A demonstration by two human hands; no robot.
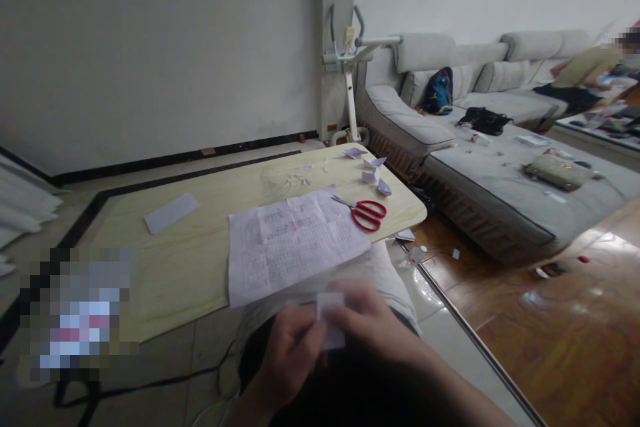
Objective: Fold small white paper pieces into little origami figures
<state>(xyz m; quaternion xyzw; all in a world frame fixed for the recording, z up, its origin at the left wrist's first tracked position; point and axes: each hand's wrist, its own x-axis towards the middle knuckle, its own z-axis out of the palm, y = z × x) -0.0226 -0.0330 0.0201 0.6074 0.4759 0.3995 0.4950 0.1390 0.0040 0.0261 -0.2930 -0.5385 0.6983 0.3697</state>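
Low over my lap, a small piece of white paper (pixel 334 340) is pinched between my two hands. My left hand (pixel 295 340) grips its left side, thumb on top. Across its upper right lies my right hand (pixel 363 310), blurred, with the fingers bent onto the paper. Whether the piece is folded I cannot make out. Just beyond my hands a large creased printed sheet (pixel 295 233) hangs slightly over the table's near edge. Red-handled scissors (pixel 367 215) rest on its right side, blades pointing left.
Several small folded paper shapes (pixel 371 175) stand at the far right of the table (pixel 190 280). Paper scraps (pixel 300 180) lie near its back, and a white paper rectangle (pixel 171 213) on the left. A grey sofa (pixel 480 180) is at right; a person (pixel 583 73) sits there.
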